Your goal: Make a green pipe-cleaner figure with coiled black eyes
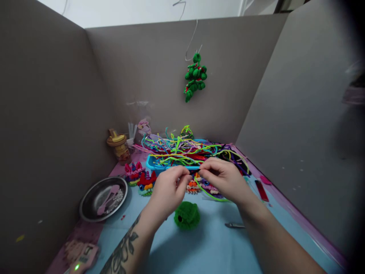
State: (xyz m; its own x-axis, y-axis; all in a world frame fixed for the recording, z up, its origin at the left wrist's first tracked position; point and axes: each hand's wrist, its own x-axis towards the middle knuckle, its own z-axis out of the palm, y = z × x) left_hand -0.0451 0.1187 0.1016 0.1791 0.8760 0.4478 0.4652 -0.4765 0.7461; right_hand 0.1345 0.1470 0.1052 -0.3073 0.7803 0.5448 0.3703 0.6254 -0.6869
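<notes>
My left hand [169, 188] and my right hand [225, 178] meet above the blue table top, fingers pinched together on a thin dark pipe cleaner [195, 172] stretched between them. A light green pipe cleaner [212, 196] loops under my right hand. Below the hands lies a fuzzy green pipe-cleaner figure [186, 215] with a dark eye. Behind the hands a blue tray [152, 164] holds a tangle of many-coloured pipe cleaners [188, 148].
Small finished pipe-cleaner creatures [139, 177] stand at the left of the tray. A metal bowl [103, 198] with beads and a pink tool sits left. A jar [119, 146], a red tool [261, 190], a metal clip [234, 225]. A green ornament [195, 76] hangs on the grey partition.
</notes>
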